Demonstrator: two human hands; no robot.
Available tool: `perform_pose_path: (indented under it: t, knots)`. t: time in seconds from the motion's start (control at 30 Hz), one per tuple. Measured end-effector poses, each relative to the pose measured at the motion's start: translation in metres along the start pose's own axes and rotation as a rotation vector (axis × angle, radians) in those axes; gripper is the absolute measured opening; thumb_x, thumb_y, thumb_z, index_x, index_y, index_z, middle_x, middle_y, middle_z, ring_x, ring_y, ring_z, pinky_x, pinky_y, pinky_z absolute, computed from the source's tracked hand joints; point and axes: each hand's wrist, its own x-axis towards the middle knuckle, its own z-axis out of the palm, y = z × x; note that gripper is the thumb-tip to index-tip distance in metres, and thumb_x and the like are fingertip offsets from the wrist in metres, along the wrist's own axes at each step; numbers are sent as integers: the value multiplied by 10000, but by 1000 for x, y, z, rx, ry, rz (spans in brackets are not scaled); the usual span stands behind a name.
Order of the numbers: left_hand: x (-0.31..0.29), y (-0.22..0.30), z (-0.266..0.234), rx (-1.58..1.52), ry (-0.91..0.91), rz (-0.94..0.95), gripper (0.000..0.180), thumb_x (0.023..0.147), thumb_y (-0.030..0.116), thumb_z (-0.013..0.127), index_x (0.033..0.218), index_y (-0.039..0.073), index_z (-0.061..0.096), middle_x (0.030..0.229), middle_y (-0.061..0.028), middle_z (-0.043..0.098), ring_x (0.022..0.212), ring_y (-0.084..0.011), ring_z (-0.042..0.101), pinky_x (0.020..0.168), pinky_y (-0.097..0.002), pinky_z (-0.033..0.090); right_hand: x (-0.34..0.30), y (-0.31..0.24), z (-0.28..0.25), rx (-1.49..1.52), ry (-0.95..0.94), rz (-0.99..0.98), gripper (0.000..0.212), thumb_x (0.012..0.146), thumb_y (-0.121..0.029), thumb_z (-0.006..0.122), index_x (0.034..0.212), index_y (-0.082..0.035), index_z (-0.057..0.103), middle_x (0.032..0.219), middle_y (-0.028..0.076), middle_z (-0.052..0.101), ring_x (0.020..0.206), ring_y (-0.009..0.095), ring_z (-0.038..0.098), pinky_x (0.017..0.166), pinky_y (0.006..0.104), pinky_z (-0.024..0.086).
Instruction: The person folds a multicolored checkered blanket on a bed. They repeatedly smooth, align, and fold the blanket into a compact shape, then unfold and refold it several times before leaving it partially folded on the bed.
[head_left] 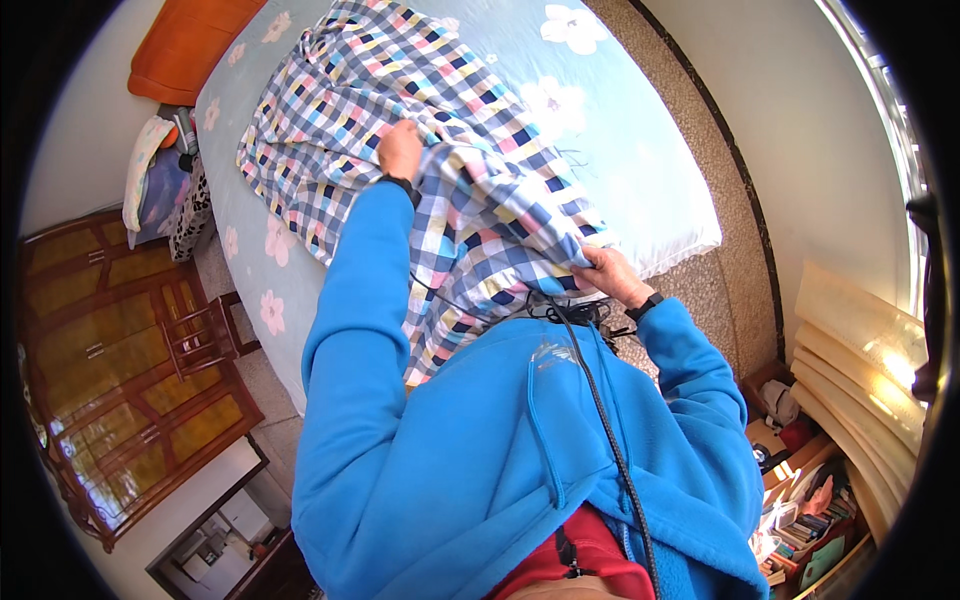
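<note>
A checkered quilt (330, 130) in blue, white, pink and yellow lies rumpled across the bed, its near end hanging against my front. My left hand (402, 152) is closed on a fold near the quilt's middle; its fingertips are partly hidden in the cloth. Farther right and nearer to me, my right hand (612, 276) pinches the quilt's right edge. Between the two hands the cloth is raised in loose folds. Under it spreads a pale blue bed sheet (640, 130) with pink and white flowers.
An orange-brown panel (185, 50) stands at the bed's far left. Left of the bed are a wooden wardrobe (110, 370) and a wooden chair (205, 335). A wall (800, 130), a cream curtain (860, 370) and a cluttered bookshelf (810, 520) are on the right. Dark cords (565, 310) hang at my front.
</note>
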Motion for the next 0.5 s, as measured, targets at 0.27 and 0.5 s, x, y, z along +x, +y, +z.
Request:
perform_pose_path:
  t: [0.27,0.5]
  knots:
    - [-164,93,8,-666,-831,-419,520,911,562,557,1012,63,660,809,2,622,687,-154,588,592,-335,485,35,-23,14,-72,-28,-340,277,769,-147,741,701,12,525,801,141,508,732,322,547,637,402,447]
    - [-173,78,1,-1544,-637,-1043,470,872,297,707,1238,39,564,1202,-102,633,1065,-260,623,932,-417,506,50,-70,33,-414,-447,-746,175,718,-178,710,698,-24,631,840,116,566,842,312,591,716,411,493]
